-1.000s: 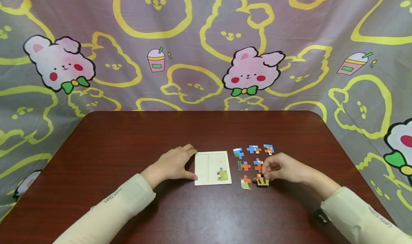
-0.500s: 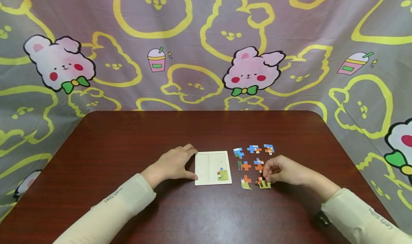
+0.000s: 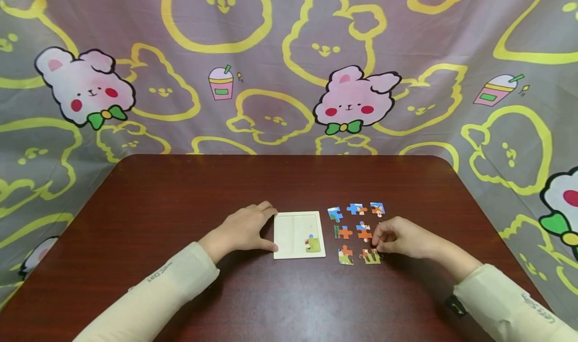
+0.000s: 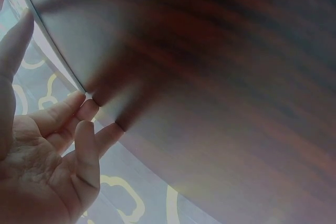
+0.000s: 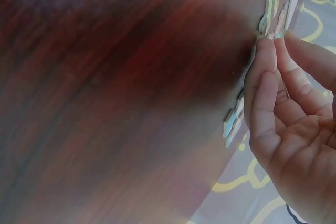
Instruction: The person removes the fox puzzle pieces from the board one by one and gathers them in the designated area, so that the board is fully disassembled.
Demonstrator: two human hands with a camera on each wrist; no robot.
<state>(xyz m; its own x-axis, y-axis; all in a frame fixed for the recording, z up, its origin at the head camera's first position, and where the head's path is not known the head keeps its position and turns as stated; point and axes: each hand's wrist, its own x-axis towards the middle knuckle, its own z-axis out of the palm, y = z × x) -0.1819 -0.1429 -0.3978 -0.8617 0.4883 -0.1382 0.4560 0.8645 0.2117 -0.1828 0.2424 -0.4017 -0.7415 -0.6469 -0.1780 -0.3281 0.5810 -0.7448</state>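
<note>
The left hand [image 3: 246,227] spreads thumb and fingers along the left edge of a pale square puzzle tray [image 3: 295,255]. One green puzzle piece [image 3: 312,245] sits in the tray's lower right corner. In the left wrist view, the thumb and fingertips of the left hand [image 4: 47,150] meet the tray's edge. To the right, the right hand [image 3: 399,237] has curled fingers, its thumb and fingertips pinching the right edge of a green-and-orange puzzle piece [image 3: 372,257] low over or on the table. In the right wrist view the fingers of the right hand [image 5: 299,114] partly hide the contact.
Several other loose puzzle pieces lie in rough rows right of the tray, including a blue-and-white piece [image 3: 335,213], an orange piece [image 3: 345,232] and a green-orange piece [image 3: 345,255]. The brown table [image 3: 289,181] ends at a patterned cloth [image 3: 271,71] behind.
The right hand has shifted slightly right with the lower-right piece, which was tilted and shadowed earlier and now looks flat. The left hand and tray have stayed put.
</note>
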